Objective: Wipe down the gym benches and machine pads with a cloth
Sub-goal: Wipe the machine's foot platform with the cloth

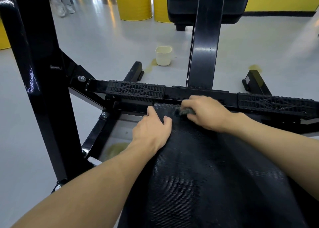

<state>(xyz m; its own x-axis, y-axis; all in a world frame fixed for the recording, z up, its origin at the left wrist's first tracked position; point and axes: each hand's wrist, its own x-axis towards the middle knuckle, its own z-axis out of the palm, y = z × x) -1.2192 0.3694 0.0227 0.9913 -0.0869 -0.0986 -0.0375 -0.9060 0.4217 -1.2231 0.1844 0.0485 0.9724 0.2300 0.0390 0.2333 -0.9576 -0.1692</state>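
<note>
A black ribbed bench pad (207, 167) runs from the bottom of the view up to the machine's cross bar. My right hand (205, 113) grips a small dark grey cloth (185, 111) and presses it on the pad's far end. My left hand (153, 125) rests on the pad's left edge, thumb on top and fingers bent over the side. Another black pad (183, 4) stands upright at the back, partly hidden behind a black post.
A black frame upright (34, 72) stands at the left, a post (205, 46) rises from the cross bar with ribbed foot plates (136, 89). A white cup (163, 55) sits on the grey floor. Yellow drums (133, 4) stand behind. A person's legs (62, 1) show at the top left.
</note>
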